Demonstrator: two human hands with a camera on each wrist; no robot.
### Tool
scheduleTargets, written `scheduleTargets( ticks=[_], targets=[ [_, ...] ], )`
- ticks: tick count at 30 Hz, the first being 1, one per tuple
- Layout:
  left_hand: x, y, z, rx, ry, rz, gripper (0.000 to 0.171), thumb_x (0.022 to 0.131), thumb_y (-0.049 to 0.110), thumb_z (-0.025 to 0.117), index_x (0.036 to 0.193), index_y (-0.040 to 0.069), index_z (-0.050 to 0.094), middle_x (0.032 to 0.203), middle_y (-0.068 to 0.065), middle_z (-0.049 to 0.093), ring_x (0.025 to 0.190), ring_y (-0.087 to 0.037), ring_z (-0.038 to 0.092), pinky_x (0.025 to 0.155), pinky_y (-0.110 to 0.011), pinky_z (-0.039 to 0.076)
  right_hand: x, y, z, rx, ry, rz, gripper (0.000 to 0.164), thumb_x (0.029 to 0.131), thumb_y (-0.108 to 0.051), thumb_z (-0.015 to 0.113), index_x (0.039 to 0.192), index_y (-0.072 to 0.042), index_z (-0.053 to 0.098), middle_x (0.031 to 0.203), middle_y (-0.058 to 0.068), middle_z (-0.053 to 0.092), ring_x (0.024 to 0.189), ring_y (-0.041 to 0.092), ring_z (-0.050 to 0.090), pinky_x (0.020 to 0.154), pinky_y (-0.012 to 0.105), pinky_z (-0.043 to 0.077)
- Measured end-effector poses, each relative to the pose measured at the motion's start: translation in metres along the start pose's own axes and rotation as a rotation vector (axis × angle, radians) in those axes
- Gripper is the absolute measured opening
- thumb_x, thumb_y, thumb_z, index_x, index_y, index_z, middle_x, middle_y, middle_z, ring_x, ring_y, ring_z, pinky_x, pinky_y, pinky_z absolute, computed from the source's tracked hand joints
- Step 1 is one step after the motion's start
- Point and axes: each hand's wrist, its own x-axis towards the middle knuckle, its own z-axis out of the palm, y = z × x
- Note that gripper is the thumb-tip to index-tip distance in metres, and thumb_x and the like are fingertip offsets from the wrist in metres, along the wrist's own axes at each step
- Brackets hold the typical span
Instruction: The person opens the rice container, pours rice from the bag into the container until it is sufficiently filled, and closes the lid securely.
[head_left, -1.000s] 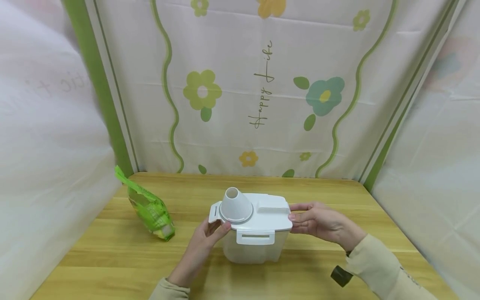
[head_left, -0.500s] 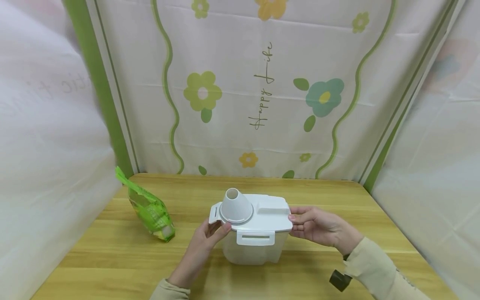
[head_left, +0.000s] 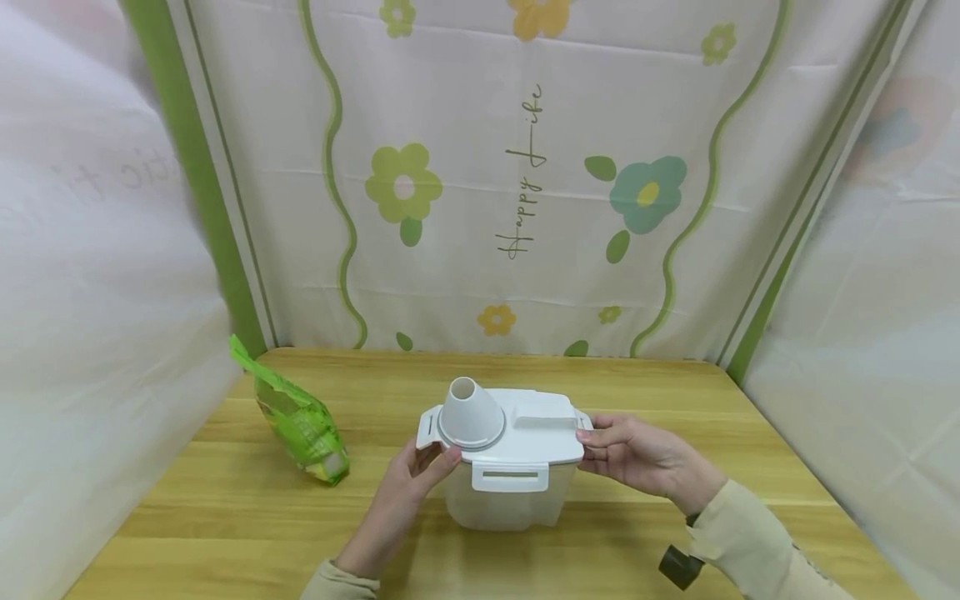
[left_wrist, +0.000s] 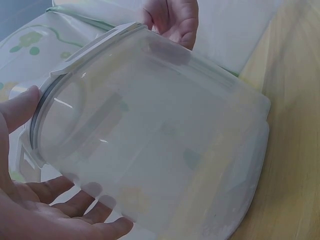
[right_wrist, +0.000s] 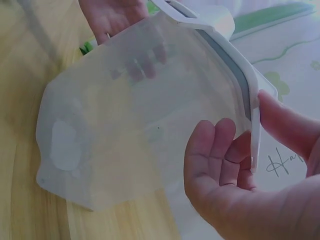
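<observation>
A translucent plastic storage container [head_left: 502, 504] stands on the wooden table. Its white lid [head_left: 536, 450] carries a cone-shaped spout [head_left: 471, 417], a raised handle and slotted side latches. My left hand [head_left: 405, 483] holds the container's left end. The thumb lies on the lid's rim, while the fingers [left_wrist: 82, 200] spread against the clear wall below. At the opposite end, my right hand [head_left: 648, 454] pinches the right latch [right_wrist: 255, 155], thumb on the lid's edge and curled fingers behind the flap. This latch juts outward from the lid in the head view. The front latch [head_left: 510, 477] also stands out.
A green plastic bag [head_left: 303, 425] with a twisted top lies on the left of the wooden table [head_left: 210, 533]. A dark block-shaped piece [head_left: 680, 568] hangs by the right sleeve. Floral fabric [head_left: 517, 192] encloses the table at the back and sides.
The right latch now shows swung outward from the lid beside my right fingers. My right hand has lowered slightly. My left hand and the container have stayed put.
</observation>
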Motion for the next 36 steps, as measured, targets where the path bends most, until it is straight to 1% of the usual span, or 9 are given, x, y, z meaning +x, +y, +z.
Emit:
scheduleTargets(
  ticks=[7,9,13,18,22,27,31,36],
  targets=[
    [0.0,0.0,0.0,0.005,-0.003,-0.002,0.062,0.094,0.032,0.068,0.146,0.008,0.042,0.148,-0.01,0.044,0.139,-0.031,0.034,0.114,-0.054,0.023,-0.001,0.004,-0.002,0.04,-0.016,0.005,0.02,0.096,0.004,0.056,0.115,0.001,0.061,0.11,0.013,0.064,0.098,0.023,0.063,0.097,0.037,0.048],
    [0.0,0.0,-0.001,0.002,-0.007,-0.004,0.061,0.095,0.032,0.067,0.146,0.009,0.042,0.148,-0.009,0.044,0.139,-0.03,0.034,0.114,-0.053,0.023,-0.001,0.005,-0.003,0.047,-0.024,0.004,0.019,0.097,0.003,0.055,0.114,0.0,0.062,0.11,0.012,0.065,0.098,0.023,0.064,0.096,0.037,0.049],
    [0.0,0.0,-0.001,-0.005,-0.013,-0.004,0.059,0.095,0.032,0.067,0.145,0.011,0.044,0.147,-0.008,0.045,0.139,-0.029,0.034,0.114,-0.053,0.024,-0.001,0.006,-0.004,0.056,-0.039,-0.002,0.019,0.097,0.003,0.055,0.114,-0.002,0.063,0.109,0.011,0.066,0.098,0.022,0.064,0.095,0.036,0.049],
    [0.0,0.001,-0.001,-0.009,-0.017,-0.002,0.059,0.095,0.032,0.067,0.145,0.012,0.044,0.147,-0.007,0.044,0.139,-0.029,0.034,0.114,-0.053,0.024,-0.001,0.007,-0.003,0.062,-0.036,-0.009,0.02,0.097,0.003,0.054,0.115,-0.002,0.063,0.109,0.011,0.066,0.098,0.022,0.064,0.094,0.036,0.049],
    [0.0,0.001,-0.001,-0.012,-0.018,-0.003,0.059,0.095,0.032,0.067,0.146,0.013,0.044,0.147,-0.007,0.044,0.139,-0.029,0.034,0.114,-0.052,0.025,-0.001,0.007,0.0,0.016,-0.003,-0.031,0.019,0.097,0.001,0.056,0.114,-0.002,0.063,0.106,0.01,0.066,0.093,0.02,0.064,0.088,0.033,0.051],
    [0.0,-0.001,-0.002,-0.007,-0.018,-0.002,0.06,0.095,0.032,0.067,0.147,0.012,0.043,0.148,-0.007,0.044,0.138,-0.029,0.034,0.113,-0.052,0.025,-0.002,0.009,0.007,-0.071,0.074,-0.081,0.02,0.095,-0.002,0.06,0.115,0.001,0.06,0.102,0.009,0.066,0.085,0.018,0.063,0.081,0.03,0.053],
    [0.002,-0.002,-0.003,0.0,-0.022,-0.009,0.062,0.095,0.033,0.066,0.147,0.012,0.041,0.148,-0.006,0.044,0.138,-0.027,0.035,0.113,-0.051,0.026,-0.003,0.012,0.013,-0.114,0.129,-0.128,0.026,0.093,-0.003,0.062,0.117,0.005,0.056,0.101,0.01,0.066,0.085,0.018,0.063,0.081,0.031,0.053],
    [0.001,-0.002,-0.003,-0.002,-0.025,-0.01,0.062,0.095,0.033,0.067,0.148,0.013,0.041,0.148,-0.005,0.044,0.138,-0.027,0.035,0.113,-0.05,0.027,-0.005,0.015,0.02,-0.137,0.182,-0.184,0.027,0.093,-0.002,0.062,0.117,0.008,0.054,0.102,0.011,0.066,0.087,0.02,0.064,0.083,0.033,0.053]
  ],
)
